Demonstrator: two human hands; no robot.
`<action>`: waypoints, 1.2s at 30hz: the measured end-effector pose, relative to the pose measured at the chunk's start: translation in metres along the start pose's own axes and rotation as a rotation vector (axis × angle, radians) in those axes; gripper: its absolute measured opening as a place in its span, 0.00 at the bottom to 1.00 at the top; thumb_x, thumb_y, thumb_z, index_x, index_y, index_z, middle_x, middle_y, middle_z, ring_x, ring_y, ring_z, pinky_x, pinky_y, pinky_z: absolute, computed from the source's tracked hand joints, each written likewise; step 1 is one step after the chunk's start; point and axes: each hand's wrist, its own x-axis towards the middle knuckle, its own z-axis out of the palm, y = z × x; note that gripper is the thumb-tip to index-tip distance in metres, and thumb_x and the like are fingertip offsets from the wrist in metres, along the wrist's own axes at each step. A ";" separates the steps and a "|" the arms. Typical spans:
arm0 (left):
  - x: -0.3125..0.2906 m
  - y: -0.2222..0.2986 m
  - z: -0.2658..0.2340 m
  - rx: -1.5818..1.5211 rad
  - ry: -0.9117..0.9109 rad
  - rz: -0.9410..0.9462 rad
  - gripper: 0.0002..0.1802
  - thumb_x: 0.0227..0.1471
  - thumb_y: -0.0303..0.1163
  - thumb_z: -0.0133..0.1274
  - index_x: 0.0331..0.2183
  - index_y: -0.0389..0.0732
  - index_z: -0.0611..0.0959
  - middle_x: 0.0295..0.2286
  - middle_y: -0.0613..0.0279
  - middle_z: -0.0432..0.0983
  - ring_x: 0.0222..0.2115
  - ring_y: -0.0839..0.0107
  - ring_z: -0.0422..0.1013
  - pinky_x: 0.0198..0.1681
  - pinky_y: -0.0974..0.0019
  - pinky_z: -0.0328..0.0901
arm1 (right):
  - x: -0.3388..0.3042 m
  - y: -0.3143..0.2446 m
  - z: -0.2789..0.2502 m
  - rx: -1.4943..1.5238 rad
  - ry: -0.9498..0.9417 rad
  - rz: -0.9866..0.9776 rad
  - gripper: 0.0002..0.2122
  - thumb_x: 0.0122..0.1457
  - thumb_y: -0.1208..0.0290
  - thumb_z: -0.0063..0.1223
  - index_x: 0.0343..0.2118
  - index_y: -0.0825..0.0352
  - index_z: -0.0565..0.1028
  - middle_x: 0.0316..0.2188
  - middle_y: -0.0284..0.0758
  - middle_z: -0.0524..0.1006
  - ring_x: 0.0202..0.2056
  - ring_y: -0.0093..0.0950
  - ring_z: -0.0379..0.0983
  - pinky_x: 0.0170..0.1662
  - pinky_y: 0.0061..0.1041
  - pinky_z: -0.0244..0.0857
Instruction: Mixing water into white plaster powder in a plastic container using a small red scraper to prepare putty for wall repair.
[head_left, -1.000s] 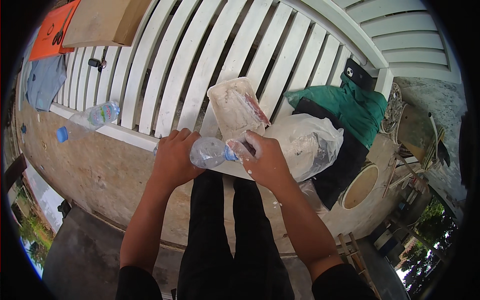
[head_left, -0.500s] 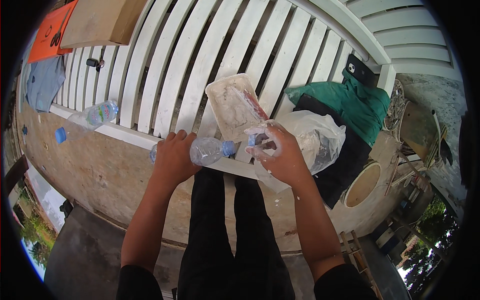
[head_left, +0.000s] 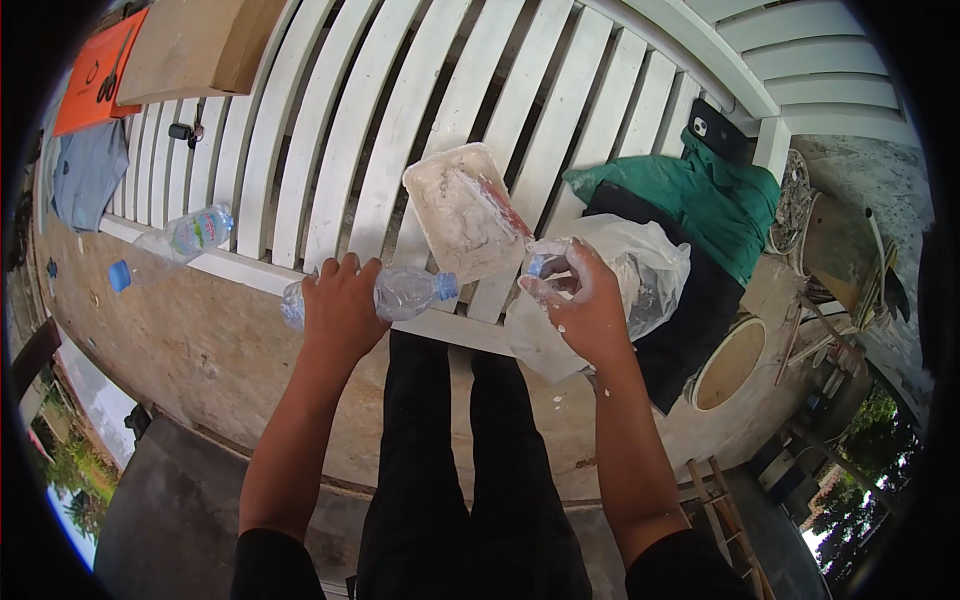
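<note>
My left hand (head_left: 340, 310) grips a clear plastic water bottle (head_left: 405, 292) lying sideways, its blue-ringed neck pointing right. My right hand (head_left: 585, 305), smeared with white paste, is a short way right of the neck and pinches a small blue cap (head_left: 536, 266) in its fingertips. It hovers over a clear plastic bag (head_left: 650, 270) on the white slatted bench (head_left: 400, 120). Just beyond the bottle sits a white tray (head_left: 462, 210) holding whitish paste.
A second bottle (head_left: 195, 232) lies at the bench edge, with a loose blue cap (head_left: 120, 275) on the floor below it. A green cloth (head_left: 700, 190) and black phone (head_left: 718, 130) lie at right, and a cardboard box (head_left: 190, 45), orange sheet (head_left: 95, 75) and grey cloth (head_left: 85, 175) at left. A round basin (head_left: 730, 365) stands at lower right.
My right hand left the bottle's neck and moved right to the plastic bag, carrying the blue cap. My left hand kept the bottle nearly still.
</note>
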 end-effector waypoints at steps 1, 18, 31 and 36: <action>0.000 0.000 0.001 0.006 -0.001 0.002 0.29 0.31 0.34 0.69 0.41 0.46 0.80 0.36 0.61 0.72 0.41 0.59 0.70 0.42 0.46 0.64 | 0.000 -0.001 -0.001 -0.002 -0.003 0.006 0.14 0.49 0.75 0.65 0.39 0.71 0.76 0.33 0.38 0.75 0.34 0.29 0.76 0.41 0.27 0.70; -0.005 -0.009 0.001 -0.071 0.054 0.076 0.27 0.31 0.36 0.69 0.40 0.45 0.80 0.38 0.59 0.72 0.44 0.58 0.69 0.47 0.47 0.62 | -0.008 0.000 0.013 -0.026 -0.097 -0.018 0.17 0.49 0.71 0.66 0.41 0.71 0.75 0.34 0.42 0.76 0.36 0.37 0.76 0.43 0.30 0.69; -0.007 0.002 -0.015 -0.277 0.074 0.147 0.27 0.30 0.36 0.70 0.38 0.45 0.80 0.37 0.60 0.72 0.44 0.56 0.69 0.46 0.49 0.62 | -0.020 -0.031 0.032 -0.273 -0.324 -0.167 0.22 0.54 0.63 0.61 0.48 0.72 0.73 0.49 0.46 0.73 0.49 0.44 0.72 0.52 0.35 0.67; -0.008 0.017 -0.018 -0.262 0.217 0.181 0.28 0.29 0.34 0.70 0.39 0.45 0.80 0.37 0.59 0.72 0.44 0.55 0.68 0.46 0.50 0.61 | -0.019 -0.054 0.040 -0.295 -0.179 -0.003 0.27 0.57 0.61 0.58 0.51 0.79 0.67 0.28 0.48 0.79 0.31 0.47 0.78 0.38 0.38 0.72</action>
